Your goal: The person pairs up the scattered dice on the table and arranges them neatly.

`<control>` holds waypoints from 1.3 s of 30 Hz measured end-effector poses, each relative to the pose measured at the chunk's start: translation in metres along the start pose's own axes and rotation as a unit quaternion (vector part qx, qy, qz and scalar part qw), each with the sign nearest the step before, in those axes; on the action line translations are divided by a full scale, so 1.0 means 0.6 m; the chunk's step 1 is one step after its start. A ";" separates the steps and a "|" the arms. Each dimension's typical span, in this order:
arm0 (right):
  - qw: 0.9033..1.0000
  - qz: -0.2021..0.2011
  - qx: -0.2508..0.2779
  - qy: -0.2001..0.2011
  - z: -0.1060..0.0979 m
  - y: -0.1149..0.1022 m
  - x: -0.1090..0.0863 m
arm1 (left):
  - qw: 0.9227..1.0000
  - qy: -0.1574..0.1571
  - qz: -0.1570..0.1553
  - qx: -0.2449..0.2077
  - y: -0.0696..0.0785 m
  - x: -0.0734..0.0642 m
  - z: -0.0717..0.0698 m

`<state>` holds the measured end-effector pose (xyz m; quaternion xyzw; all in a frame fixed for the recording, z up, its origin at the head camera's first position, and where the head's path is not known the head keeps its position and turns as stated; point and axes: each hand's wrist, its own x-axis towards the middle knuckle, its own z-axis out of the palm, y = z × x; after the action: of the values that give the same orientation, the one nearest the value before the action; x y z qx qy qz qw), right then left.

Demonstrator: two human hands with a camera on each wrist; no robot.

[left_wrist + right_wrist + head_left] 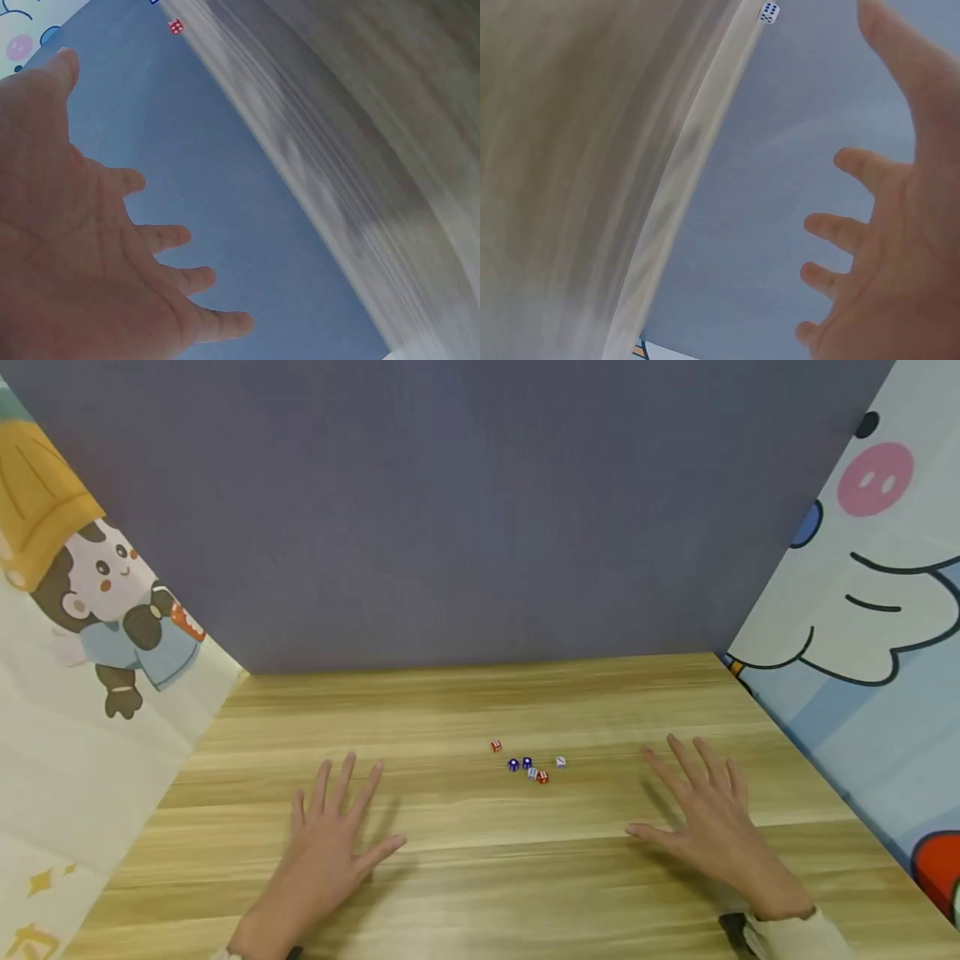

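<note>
Two red dice [497, 746] [543, 777]; two blue dice [513, 765] [527, 763]; two white dice [532, 773] [561, 762]; two hands [322, 847] [715, 825] outspread, empty.

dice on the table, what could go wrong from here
The nearer white die and nearer red die sit very close together, so picking up one might nudge the other. Both look small beside the open right hand, so either could slip from a pinch.
</note>
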<state>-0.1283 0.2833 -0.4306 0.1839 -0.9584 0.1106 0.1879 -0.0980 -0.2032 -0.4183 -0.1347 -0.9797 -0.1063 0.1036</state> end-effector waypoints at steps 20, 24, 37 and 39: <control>0.999 -0.035 -0.001 0.024 -0.010 -0.008 0.025 | 0.998 -0.025 0.048 -0.033 -0.005 -0.009 -0.009; 0.999 -0.033 0.024 0.003 -0.011 -0.027 0.040 | 0.995 -0.034 0.086 -0.039 0.010 -0.011 -0.008; 0.982 -0.088 0.158 -0.056 0.040 -0.083 0.136 | 0.986 -0.043 0.145 -0.064 0.043 -0.011 -0.008; 0.977 -0.093 0.176 -0.076 0.049 -0.090 0.151 | 0.985 -0.046 0.148 -0.076 0.045 -0.009 -0.007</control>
<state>-0.1944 0.1976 -0.4132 0.3099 -0.9143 0.2454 0.0885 -0.0845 -0.1802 -0.4106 -0.2906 -0.9417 -0.1576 0.0629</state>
